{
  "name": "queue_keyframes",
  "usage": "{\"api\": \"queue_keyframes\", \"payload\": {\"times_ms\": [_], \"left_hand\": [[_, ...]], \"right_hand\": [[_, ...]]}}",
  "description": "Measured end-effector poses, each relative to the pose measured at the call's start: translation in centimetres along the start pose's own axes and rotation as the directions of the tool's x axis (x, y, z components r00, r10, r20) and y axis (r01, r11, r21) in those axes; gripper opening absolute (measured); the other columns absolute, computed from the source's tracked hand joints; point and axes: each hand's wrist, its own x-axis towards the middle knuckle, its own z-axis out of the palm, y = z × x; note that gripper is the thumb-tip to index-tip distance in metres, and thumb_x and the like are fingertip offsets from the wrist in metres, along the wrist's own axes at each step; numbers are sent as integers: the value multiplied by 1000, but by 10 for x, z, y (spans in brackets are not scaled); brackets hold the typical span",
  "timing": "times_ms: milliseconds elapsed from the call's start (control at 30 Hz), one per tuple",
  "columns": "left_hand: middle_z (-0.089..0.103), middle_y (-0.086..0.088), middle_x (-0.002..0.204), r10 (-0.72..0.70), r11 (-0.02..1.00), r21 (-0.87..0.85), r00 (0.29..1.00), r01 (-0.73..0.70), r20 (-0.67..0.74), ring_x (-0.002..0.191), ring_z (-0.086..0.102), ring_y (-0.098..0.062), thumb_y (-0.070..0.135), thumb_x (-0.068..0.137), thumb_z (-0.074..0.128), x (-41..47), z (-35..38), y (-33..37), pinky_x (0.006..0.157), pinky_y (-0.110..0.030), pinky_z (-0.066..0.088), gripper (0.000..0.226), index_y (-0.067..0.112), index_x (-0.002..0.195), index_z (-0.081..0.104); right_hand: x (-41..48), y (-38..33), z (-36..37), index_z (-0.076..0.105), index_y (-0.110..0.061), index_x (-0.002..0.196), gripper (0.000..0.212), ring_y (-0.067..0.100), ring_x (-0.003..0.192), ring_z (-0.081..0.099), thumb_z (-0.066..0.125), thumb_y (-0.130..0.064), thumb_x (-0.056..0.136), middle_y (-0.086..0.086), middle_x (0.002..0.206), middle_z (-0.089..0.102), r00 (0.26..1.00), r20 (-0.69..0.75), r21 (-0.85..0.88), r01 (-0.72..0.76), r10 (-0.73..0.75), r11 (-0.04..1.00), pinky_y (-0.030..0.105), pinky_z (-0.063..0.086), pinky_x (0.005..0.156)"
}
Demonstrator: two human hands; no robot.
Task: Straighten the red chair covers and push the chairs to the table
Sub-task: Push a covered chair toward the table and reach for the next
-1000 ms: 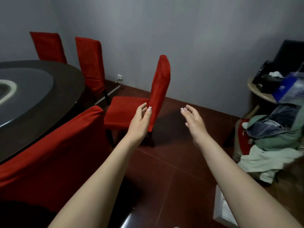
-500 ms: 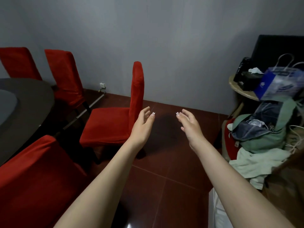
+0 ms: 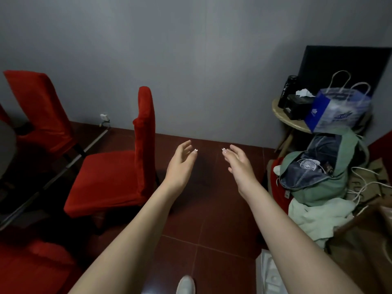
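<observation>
A chair in a red cover [image 3: 118, 168] stands side-on at left centre, pulled away from the dark table [image 3: 6, 145], whose edge shows at the far left. A second red-covered chair [image 3: 40, 111] stands behind it near the wall, and a third one's red cover [image 3: 31, 266] fills the bottom left corner. My left hand [image 3: 180, 164] hovers just right of the side-on chair's backrest, fingers relaxed, holding nothing. My right hand [image 3: 239, 162] is raised beside it, palm inward, also holding nothing.
A small round side table [image 3: 284, 117] at the right carries a blue bag [image 3: 337, 113] and dark boxes. Below it lie a green backpack [image 3: 324, 177], pale cloth and white cables. My shoe [image 3: 185, 284] shows on the dark red tiled floor.
The view has swung right: the table has slid almost out of frame and the cluttered corner has come in. Both hands stay raised and now sit right of the chair's backrest.
</observation>
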Motion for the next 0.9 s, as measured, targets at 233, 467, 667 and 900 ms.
{"api": "queue_keyframes", "payload": {"times_ms": [233, 467, 667, 900], "left_hand": [[52, 8, 126, 6, 999, -46, 998, -3, 68, 115, 49, -2, 26, 95, 53, 94, 15, -9, 95, -19, 37, 39, 23, 133, 46], [50, 2, 135, 43, 995, -92, 997, -37, 66, 117, 47, -3, 23, 95, 53, 197, 10, 2, 95, -19, 34, 41, 19, 135, 44], [47, 2, 137, 78, 989, -135, 993, -66, 92, 116, 45, -1, 25, 97, 50, 265, 5, 19, 87, -12, 36, 42, 20, 137, 41], [46, 0, 139, 107, 987, -127, 994, -103, 24, 126, 44, -8, 22, 97, 49, 323, 5, 27, 101, -25, 35, 42, 17, 138, 40]], "right_hand": [[86, -11, 14, 40, -15, 138, 49, 14, 127, 47, 57, -26, 93, 5, 140, 48, 998, -60, 5, 2, -1, 1000, 30, 34, 104], [177, -46, 44, 40, -15, 138, 49, 14, 126, 48, 56, -27, 93, 3, 139, 49, 996, -76, -11, 38, -39, 999, 27, 34, 100], [241, -69, 61, 42, -18, 136, 47, 13, 125, 48, 57, -28, 92, 2, 137, 50, 993, -75, 2, 87, -87, 996, 28, 34, 102], [305, -92, 73, 43, -15, 136, 46, 14, 124, 50, 56, -24, 93, -2, 127, 53, 991, -33, 31, 131, -130, 991, 32, 33, 108]]}}
